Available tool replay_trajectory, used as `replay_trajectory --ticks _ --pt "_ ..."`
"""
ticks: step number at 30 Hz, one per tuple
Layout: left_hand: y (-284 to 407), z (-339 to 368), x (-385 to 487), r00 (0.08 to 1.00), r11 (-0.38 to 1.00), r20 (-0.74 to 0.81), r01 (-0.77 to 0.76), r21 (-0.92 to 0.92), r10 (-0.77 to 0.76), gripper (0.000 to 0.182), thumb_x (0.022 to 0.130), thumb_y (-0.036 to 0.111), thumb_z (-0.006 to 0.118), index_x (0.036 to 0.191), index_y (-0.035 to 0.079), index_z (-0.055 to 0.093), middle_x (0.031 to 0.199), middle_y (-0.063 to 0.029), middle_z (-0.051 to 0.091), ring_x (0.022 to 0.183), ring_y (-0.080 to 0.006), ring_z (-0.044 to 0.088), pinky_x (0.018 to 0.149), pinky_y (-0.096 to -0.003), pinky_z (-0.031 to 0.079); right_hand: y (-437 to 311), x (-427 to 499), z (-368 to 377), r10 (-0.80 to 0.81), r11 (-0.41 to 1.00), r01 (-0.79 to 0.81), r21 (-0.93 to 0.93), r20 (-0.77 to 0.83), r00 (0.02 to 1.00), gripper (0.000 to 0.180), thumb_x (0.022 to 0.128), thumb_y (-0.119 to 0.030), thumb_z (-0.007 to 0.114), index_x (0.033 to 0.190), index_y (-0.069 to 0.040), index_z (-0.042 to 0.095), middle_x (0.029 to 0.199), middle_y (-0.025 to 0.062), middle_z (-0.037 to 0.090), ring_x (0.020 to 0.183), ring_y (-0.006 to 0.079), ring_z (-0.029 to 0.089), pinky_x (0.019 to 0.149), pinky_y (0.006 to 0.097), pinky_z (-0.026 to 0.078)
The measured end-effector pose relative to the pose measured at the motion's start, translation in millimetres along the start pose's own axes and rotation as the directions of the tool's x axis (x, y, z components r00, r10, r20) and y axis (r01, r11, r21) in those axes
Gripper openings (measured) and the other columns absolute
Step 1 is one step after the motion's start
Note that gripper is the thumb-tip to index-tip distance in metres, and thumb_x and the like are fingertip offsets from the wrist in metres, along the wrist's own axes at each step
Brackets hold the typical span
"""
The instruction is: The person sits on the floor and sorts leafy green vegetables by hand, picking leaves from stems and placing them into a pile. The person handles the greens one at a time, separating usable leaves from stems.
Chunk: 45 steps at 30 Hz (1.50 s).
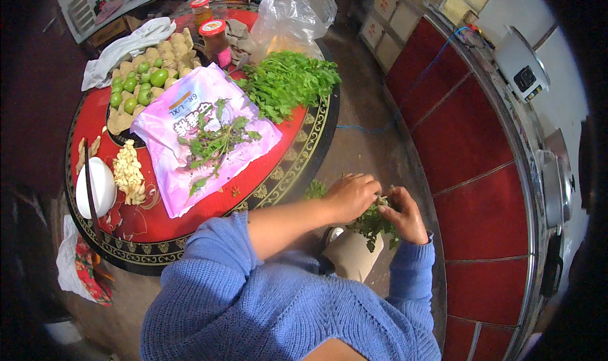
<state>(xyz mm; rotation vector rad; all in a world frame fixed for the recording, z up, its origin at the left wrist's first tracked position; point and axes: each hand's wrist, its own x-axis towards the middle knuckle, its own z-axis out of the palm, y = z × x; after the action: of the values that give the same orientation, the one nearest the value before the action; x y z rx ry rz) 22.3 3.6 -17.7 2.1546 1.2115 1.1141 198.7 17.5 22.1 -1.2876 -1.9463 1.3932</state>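
Observation:
Off the table's right edge, in front of my knee, both hands meet at a small bunch of leafy green herbs (375,225). My left hand (354,195), back upward, has its fingertips at the pale stem ends. My right hand (406,213) pinches the same bunch between thumb and fingers, leaves hanging down beneath. On the round table, a pink plastic package (166,156) lies flat with loose sprigs of greens (221,140) on top. Behind it rests a big heap of leafy greens (289,83). Some more green (315,189) shows below my left wrist, partly hidden.
The red table (294,133) also bears an egg carton (121,123) with green tomatoes, peeled garlic cloves (128,171), a white bowl (97,187), chopsticks (88,180), lidded jars (213,38) and a clear plastic bag (289,19). Red cabinets (479,209) and a rice cooker (522,66) stand right.

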Motion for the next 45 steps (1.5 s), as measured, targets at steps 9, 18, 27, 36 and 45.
replay_trajectory --ticks 9,18,27,36,45 --pt "0.7 -8.7 6.0 0.993 0.995 -0.098 0.054 -0.086 -0.063 0.022 0.075 0.007 0.050 0.096 0.002 0.055 0.088 -0.0126 0.055 0.080 -0.0241 0.055 0.071 -0.0330 0.045 0.0 1.9 0.8 -0.314 0.936 0.277 -0.219 -0.158 0.936 0.033 0.068 -0.002 0.058 0.100 0.002 0.049 0.091 0.0155 0.057 0.084 0.0226 0.056 0.074 0.0312 0.044" --pt "4.3 -23.3 13.4 0.976 0.896 0.033 0.213 -0.389 -0.217 0.019 0.076 0.004 0.053 0.094 0.002 0.058 0.092 -0.0102 0.058 0.084 -0.0183 0.057 0.073 -0.0286 0.045 7.8 -6.4 -17.0 -0.117 0.993 0.118 0.028 -0.030 0.993 0.024 0.079 -0.008 0.054 0.100 0.003 0.055 0.089 0.0089 0.060 0.081 0.0124 0.053 0.072 0.0276 0.044" --pt "1.5 -24.8 14.4 0.934 0.720 0.116 0.335 -0.608 -0.336 0.013 0.078 0.008 0.057 0.090 0.003 0.058 0.081 -0.0011 0.058 0.077 -0.0078 0.052 0.069 -0.0220 0.042 5.7 -6.0 -8.1 -0.053 0.865 0.002 0.501 0.088 0.995 0.021 0.083 -0.010 0.051 0.099 0.003 0.054 0.085 0.0076 0.060 0.076 0.0124 0.056 0.070 0.0253 0.046" --pt "-3.9 -27.0 13.7 0.875 0.408 0.284 0.442 -0.799 -0.392 0.022 0.079 0.020 0.059 0.093 0.004 0.052 0.082 -0.0023 0.055 0.078 -0.0084 0.052 0.071 -0.0232 0.041 3.7 7.5 19.8 -0.153 0.420 -0.014 0.907 0.086 0.984 0.033 0.081 -0.010 0.051 0.110 0.003 0.043 0.089 0.0115 0.058 0.072 0.0178 0.059 0.067 0.0278 0.049" --pt "-9.7 -23.5 11.6 0.832 0.296 0.401 0.522 -0.800 -0.383 0.017 0.080 0.014 0.056 0.092 0.003 0.053 0.082 -0.0029 0.056 0.078 -0.0103 0.053 0.070 -0.0241 0.042 1.1 11.8 23.7 -0.266 0.393 0.024 0.919 0.089 0.960 0.045 0.079 -0.008 0.053 0.118 0.004 0.035 0.092 0.0126 0.055 0.075 0.0177 0.057 0.072 0.0291 0.047"
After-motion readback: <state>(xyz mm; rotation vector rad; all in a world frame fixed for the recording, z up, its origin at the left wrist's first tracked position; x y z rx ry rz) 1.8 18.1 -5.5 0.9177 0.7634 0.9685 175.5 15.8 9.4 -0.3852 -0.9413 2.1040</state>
